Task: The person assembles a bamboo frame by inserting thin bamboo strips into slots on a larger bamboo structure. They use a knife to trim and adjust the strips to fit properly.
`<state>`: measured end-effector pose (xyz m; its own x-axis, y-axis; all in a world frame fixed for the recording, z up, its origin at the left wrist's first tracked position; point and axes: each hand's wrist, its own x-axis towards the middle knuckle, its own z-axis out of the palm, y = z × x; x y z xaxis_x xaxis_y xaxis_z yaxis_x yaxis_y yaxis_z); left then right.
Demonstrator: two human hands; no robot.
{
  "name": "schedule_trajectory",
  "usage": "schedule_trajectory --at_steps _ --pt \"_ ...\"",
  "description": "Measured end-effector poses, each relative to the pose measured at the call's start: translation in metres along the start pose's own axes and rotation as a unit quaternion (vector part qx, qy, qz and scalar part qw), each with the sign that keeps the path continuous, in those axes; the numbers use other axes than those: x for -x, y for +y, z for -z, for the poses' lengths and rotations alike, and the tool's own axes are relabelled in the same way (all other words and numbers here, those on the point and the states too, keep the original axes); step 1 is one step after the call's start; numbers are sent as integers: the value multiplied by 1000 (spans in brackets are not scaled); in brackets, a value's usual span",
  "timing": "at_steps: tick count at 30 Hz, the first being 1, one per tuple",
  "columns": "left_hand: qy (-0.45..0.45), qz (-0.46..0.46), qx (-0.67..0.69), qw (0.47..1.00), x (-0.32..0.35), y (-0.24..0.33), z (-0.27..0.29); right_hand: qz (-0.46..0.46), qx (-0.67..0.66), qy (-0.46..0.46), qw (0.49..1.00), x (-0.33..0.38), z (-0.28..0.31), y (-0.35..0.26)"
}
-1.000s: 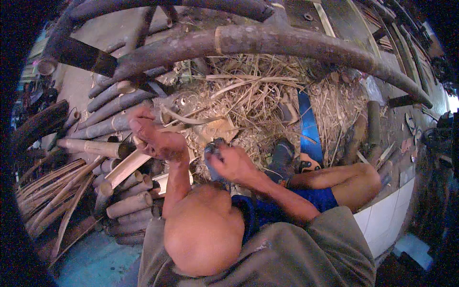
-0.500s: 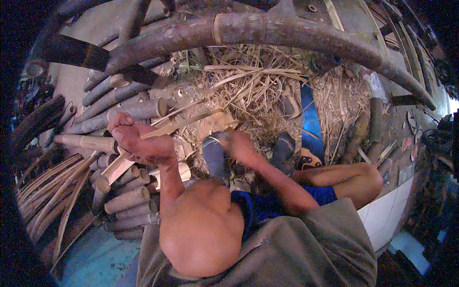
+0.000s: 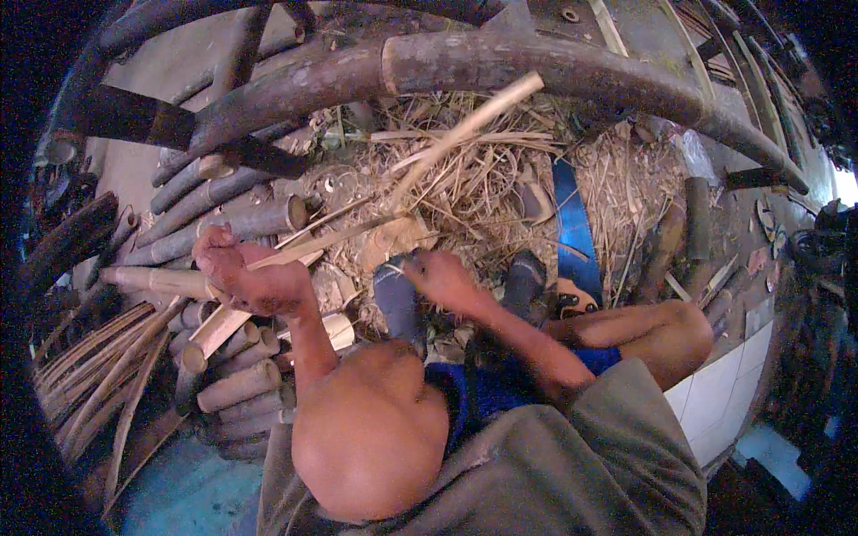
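Observation:
My left hand point(image 3: 255, 272) is closed around a narrow bamboo strip point(image 3: 335, 236), which slants up and right towards a wooden block point(image 3: 402, 241). Just under that hand, a wider pale split of bamboo point(image 3: 220, 330) points down and left. My right hand point(image 3: 444, 281) is clenched beside my left foot point(image 3: 399, 299); what its fingers hold is hidden. Past the strip's far end, another pale bamboo slat point(image 3: 469, 129) angles up over the shavings, its top overlapping the big pole. Whether it is in the air or resting on something, I cannot tell.
A thick bamboo pole point(image 3: 536, 64) crosses in front. Cut bamboo lengths point(image 3: 241, 384) are stacked at left, beside a bundle of thin strips point(image 3: 107, 375). Shavings point(image 3: 483, 179) cover the floor. A blue-bladed saw point(image 3: 576, 214) lies right of my feet.
The pale slat beyond the strip's end was not there before. Both hands keep nearly the same place, and the right one shows more sharply. The whole view has shifted slightly.

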<state>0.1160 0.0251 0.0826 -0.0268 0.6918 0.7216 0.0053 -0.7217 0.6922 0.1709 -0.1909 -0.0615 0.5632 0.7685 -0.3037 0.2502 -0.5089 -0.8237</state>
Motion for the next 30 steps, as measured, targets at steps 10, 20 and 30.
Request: schedule_trajectory --at_steps 10,20,30 --pt "-5 53 45 998 3 12 -9 12 47 8 999 1 -12 33" --pt "-34 225 79 970 2 35 -7 -49 64 69 994 1 -38 85" --pt "23 213 184 959 0 41 -20 -62 31 21 997 15 6 11"
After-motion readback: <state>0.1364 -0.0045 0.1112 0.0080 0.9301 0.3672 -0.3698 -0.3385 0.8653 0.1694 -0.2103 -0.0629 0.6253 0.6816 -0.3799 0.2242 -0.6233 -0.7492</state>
